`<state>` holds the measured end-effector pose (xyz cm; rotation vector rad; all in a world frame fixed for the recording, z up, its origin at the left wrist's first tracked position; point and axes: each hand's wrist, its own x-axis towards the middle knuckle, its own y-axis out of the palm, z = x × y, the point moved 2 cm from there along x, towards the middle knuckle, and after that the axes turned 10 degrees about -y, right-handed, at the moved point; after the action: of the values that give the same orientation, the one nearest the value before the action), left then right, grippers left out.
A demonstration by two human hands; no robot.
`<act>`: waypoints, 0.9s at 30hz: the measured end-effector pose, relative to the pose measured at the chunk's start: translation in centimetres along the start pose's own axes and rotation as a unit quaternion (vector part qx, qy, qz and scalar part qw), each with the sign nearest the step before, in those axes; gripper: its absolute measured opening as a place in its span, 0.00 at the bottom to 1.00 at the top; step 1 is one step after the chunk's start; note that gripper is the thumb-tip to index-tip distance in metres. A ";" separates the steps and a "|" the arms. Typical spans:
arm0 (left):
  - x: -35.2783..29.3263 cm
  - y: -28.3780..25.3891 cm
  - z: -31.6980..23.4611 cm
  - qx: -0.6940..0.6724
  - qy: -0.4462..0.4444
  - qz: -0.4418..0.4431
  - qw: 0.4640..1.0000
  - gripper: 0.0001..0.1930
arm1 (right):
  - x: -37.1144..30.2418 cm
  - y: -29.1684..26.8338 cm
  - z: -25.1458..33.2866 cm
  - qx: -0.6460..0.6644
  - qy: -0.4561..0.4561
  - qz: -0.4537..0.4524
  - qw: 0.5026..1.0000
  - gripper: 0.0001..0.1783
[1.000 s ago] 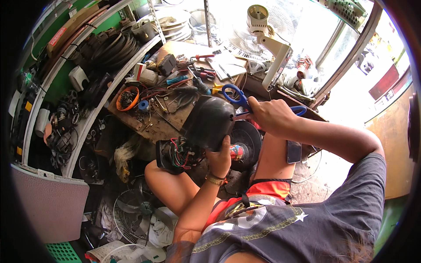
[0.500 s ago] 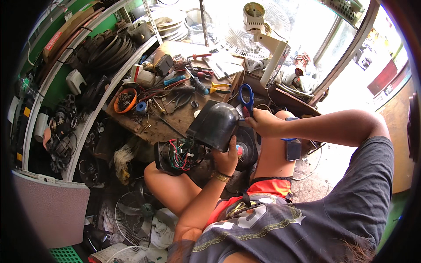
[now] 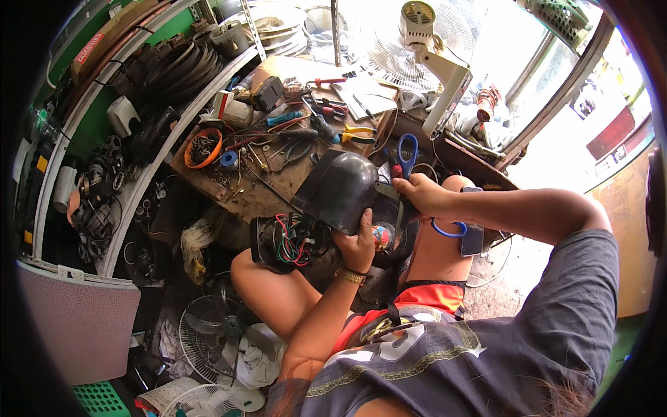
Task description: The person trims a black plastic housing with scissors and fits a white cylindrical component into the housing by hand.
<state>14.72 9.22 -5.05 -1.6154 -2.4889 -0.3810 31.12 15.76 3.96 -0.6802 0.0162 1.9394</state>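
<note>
A glossy black rounded plastic housing [image 3: 335,189] is tilted in front of me. My left hand [image 3: 356,249] is closed on its lower edge, thumb up along its side. Joined near it is an open black casing [image 3: 264,243] with red, green and white wires [image 3: 295,243] spilling out, resting by my left knee. My right hand [image 3: 424,197] is closed round a pair of scissors [image 3: 406,167] with blue handles, spread wide. One blade meets the housing's right side; the other points down. Below the housing lies a dark round part with a coloured label [image 3: 381,238].
On the wooden bench [image 3: 240,198] lie pliers [image 3: 358,134], screwdrivers, an orange bowl [image 3: 217,154] of small parts and blue tape [image 3: 228,160]. A white fan [image 3: 445,80] stands behind. Shelves of parts are at left; a fan cage [image 3: 201,340] lies below. A phone [image 3: 472,240] rests by my right leg.
The scissors have opened wider, with one blade now swung downward and the lower handle loop out from my right hand. The view has shifted slightly; my left hand keeps its hold on the housing.
</note>
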 end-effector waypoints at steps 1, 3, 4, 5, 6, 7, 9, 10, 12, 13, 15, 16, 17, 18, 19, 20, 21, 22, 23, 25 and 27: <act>0.1 -0.2 -0.1 -0.013 -0.002 -0.018 1.000 0.10 | 0.1 0.1 0.0 0.005 0.004 0.004 1.000 0.23; 0.0 -0.6 0.8 -0.018 -0.020 0.017 0.999 0.13 | 0.2 0.1 0.0 0.016 0.013 0.010 1.000 0.24; 0.0 -0.8 1.2 -0.018 -0.030 0.034 0.999 0.15 | -0.3 0.7 0.6 0.068 0.042 -0.003 0.997 0.24; -0.2 -0.8 1.1 -0.028 -0.007 0.017 0.999 0.16 | -1.0 1.6 1.1 0.163 0.100 0.035 0.981 0.24; -0.4 -0.7 1.1 -0.038 0.016 -0.001 0.999 0.16 | -1.8 2.7 1.6 0.256 0.158 0.073 0.951 0.25; -0.4 -0.5 1.1 -0.056 0.022 -0.005 0.998 0.16 | -2.4 3.2 1.9 0.345 0.212 0.105 0.908 0.25; 0.2 -0.3 1.2 -0.092 0.022 0.014 0.995 0.17 | -1.6 2.4 2.0 0.287 0.116 0.065 0.949 0.24; 0.7 -0.2 1.1 -0.109 0.016 0.028 0.993 0.16 | -1.5 2.0 2.4 0.279 0.121 0.086 0.949 0.24; 0.5 -0.1 0.8 -0.126 -0.015 0.045 0.991 0.16 | -0.9 0.4 2.4 0.253 0.116 0.149 0.949 0.23; 0.3 -0.1 0.8 -0.133 -0.033 0.054 0.989 0.16 | -0.9 -0.1 2.7 0.235 0.108 0.191 0.947 0.21; 0.4 0.0 0.9 -0.100 -0.030 0.075 0.992 0.14 | -1.4 -1.4 3.4 0.162 0.088 0.168 0.968 0.20; 0.4 -0.2 0.9 -0.083 -0.030 0.083 0.993 0.13 | -1.7 -1.5 3.9 0.142 0.076 0.166 0.973 0.19; 0.2 -0.3 0.9 -0.090 -0.045 0.077 0.992 0.14 | -2.0 -1.4 4.3 0.122 0.064 0.164 0.977 0.19; 0.1 -0.5 0.8 -0.096 -0.060 0.070 0.991 0.14 | -2.4 -1.2 4.8 0.142 0.065 0.165 0.974 0.19; 0.1 -0.5 0.6 -0.102 -0.067 0.061 0.991 0.15 | -2.5 -1.3 4.6 0.195 0.066 0.181 0.962 0.19; 0.2 -0.5 0.4 -0.110 -0.073 0.052 0.990 0.15 | -2.5 -1.4 4.1 0.248 0.067 0.197 0.946 0.19; 0.2 -0.5 0.1 -0.114 -0.074 0.038 0.990 0.16 | -2.4 -1.6 3.4 0.299 0.068 0.212 0.928 0.19; 0.2 -0.9 -0.1 -0.115 -0.075 0.019 0.990 0.16 | -2.5 -0.9 3.4 0.336 0.060 0.291 0.894 0.19; 0.4 -1.1 -0.1 -0.121 -0.069 0.019 0.990 0.16 | -2.8 -0.6 3.1 0.288 0.029 0.263 0.920 0.20; 0.7 -1.3 -0.1 -0.132 -0.060 0.021 0.989 0.16 | -3.2 -0.7 3.4 0.084 -0.032 0.133 0.987 0.19; 0.3 -1.2 -0.5 -0.110 -0.044 0.032 0.992 0.16 | -2.9 -0.5 3.4 0.059 -0.038 0.133 0.989 0.19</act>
<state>13.45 8.85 -4.63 -1.8247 -2.5269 -0.6068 30.93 14.58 8.30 -0.5467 0.1823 2.1982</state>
